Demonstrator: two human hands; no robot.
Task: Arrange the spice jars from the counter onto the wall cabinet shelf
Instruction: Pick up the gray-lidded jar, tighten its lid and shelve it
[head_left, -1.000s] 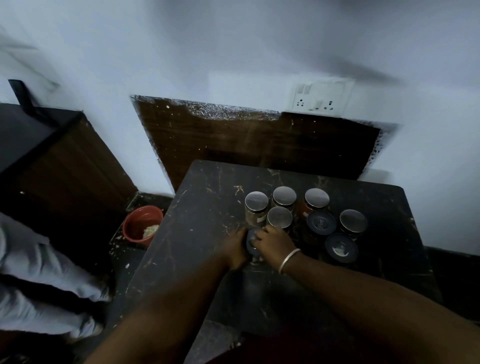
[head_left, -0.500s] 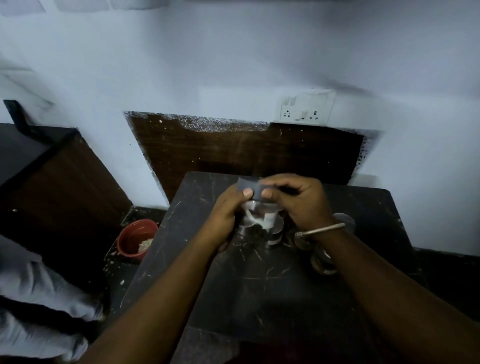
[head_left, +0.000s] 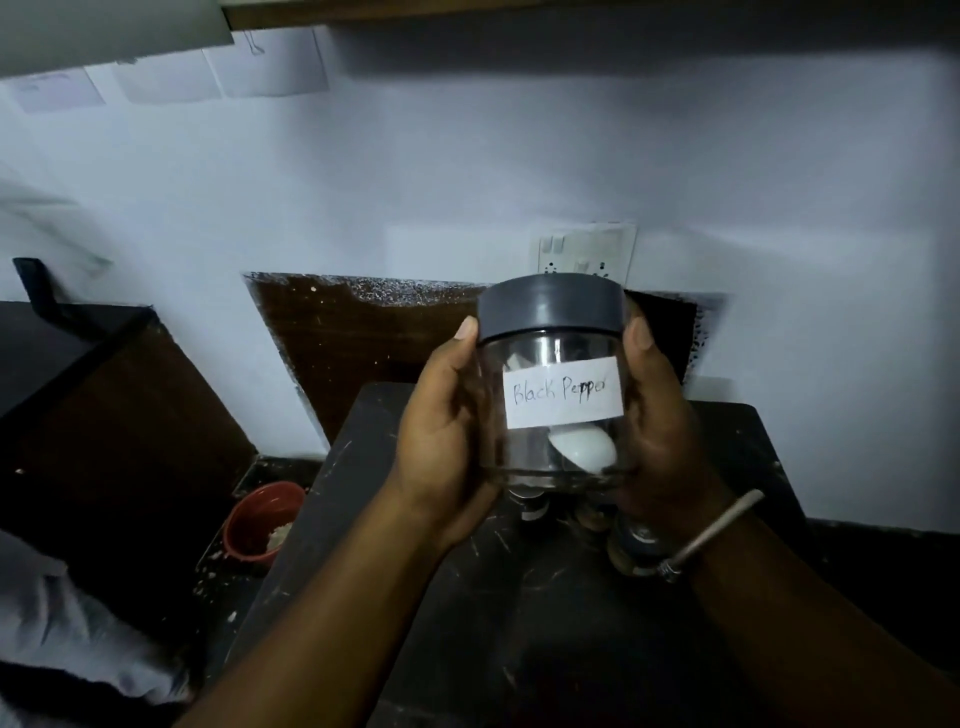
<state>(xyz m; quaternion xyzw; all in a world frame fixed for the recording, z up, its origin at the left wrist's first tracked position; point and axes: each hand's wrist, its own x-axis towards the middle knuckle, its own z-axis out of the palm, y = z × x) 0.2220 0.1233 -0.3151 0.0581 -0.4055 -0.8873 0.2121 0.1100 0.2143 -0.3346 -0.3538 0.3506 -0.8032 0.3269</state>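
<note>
Head view shows left hand (head_left: 441, 452) and right hand (head_left: 662, 441) with fingers (head_left: 464, 335) clamped on the glass sides of the spice jar (head_left: 561, 364), which seems light, rigid, slippery and breakable.

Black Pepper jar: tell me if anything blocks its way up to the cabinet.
Nothing visible does. The left hand and right hand hold the jar above the counter; only bare wall lies above it. The shelf itself is out of view.

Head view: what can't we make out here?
Counter jars: head view, mostly hidden behind the Black Pepper jar, left hand and right hand; count unknown.
Cabinet: head view, cut off by top edge; shelf unseen.
Wall papers: head view, blurred, unreadable.
</note>
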